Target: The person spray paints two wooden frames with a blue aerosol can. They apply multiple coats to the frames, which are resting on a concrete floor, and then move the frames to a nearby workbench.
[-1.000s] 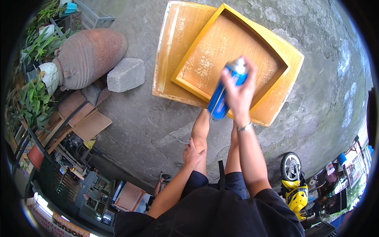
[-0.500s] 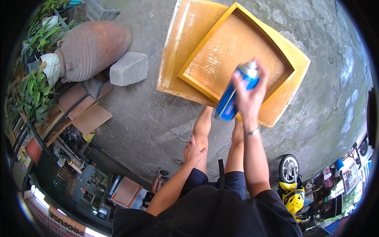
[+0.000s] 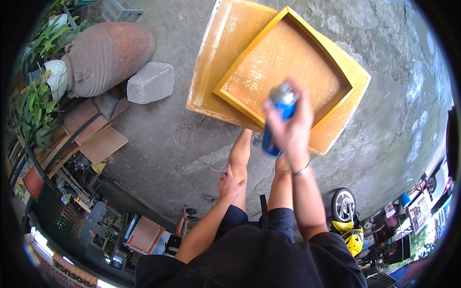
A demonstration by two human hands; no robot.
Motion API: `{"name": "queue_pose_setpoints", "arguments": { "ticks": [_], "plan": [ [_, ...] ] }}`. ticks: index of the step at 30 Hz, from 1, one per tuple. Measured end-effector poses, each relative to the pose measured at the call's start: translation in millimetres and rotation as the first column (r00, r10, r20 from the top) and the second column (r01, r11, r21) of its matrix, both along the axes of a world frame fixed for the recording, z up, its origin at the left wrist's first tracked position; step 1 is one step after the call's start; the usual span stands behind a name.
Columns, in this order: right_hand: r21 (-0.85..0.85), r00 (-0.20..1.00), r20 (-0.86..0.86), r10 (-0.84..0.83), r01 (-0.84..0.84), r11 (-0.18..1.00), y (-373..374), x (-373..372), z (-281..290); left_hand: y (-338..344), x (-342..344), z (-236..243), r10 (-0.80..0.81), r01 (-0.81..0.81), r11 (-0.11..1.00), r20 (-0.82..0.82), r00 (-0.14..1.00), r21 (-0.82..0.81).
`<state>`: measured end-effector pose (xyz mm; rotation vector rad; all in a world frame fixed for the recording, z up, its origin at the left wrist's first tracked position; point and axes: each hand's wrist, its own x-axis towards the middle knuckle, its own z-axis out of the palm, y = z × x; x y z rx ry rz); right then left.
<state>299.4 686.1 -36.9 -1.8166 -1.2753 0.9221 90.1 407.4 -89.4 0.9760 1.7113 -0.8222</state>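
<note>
The right hand (image 3: pixel 293 132) is wrapped around a blue spray can (image 3: pixel 276 120), held up over the near edge of a yellow wooden tray (image 3: pixel 288 72) that lies on the concrete floor (image 3: pixel 168 144). The fingers close round the can's middle and its grey top points toward the tray; whether a finger rests on the nozzle I cannot tell. The left hand (image 3: pixel 230 185) holds nothing and lies flat on the person's left knee. The can looks light, rigid and smooth-sided, so it probably slips easily in a damp palm; a full grip around the body, as here, seems the safest hold. The tray sits at an angle on a flat yellow board (image 3: pixel 211 72), overlapping it and reaching past its right edge. Its raised rim looks stiff and gives the obvious place to lift it, though a wet coat would make that rim tacky. A grey block (image 3: pixel 150 82) and a big clay pot (image 3: pixel 108 57) lie well to the left.
</note>
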Motion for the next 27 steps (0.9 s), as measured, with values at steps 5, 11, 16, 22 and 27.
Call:
{"name": "queue_pose_setpoints", "arguments": {
  "ticks": [5,11,16,22,27],
  "plan": [
    [0.154,0.935,0.243,-0.259,0.227,0.962,110,78,-18,-1,-8,1,-0.012,0.012,0.999,0.024,1.0,0.032],
    [0.189,0.897,0.304,-0.321,0.274,0.943,125,94,-9,-4,-24,-6,-0.009,0.006,0.999,0.063,0.998,0.046],
    [0.07,0.999,0.054,0.004,-0.008,0.998,26,10,-8,0,-36,-6,-0.04,0.037,0.998,0.08,0.996,0.043],
    [-0.285,0.884,-0.223,0.412,-0.463,0.839,-121,-71,56,-11,-64,-25,0.07,-0.09,0.99,0.167,0.983,0.11],
    [-0.266,0.925,-0.161,0.344,-0.377,0.887,-177,-30,75,2,-152,-78,0.551,-0.64,0.699,0.33,0.766,0.318]
  ]
}}
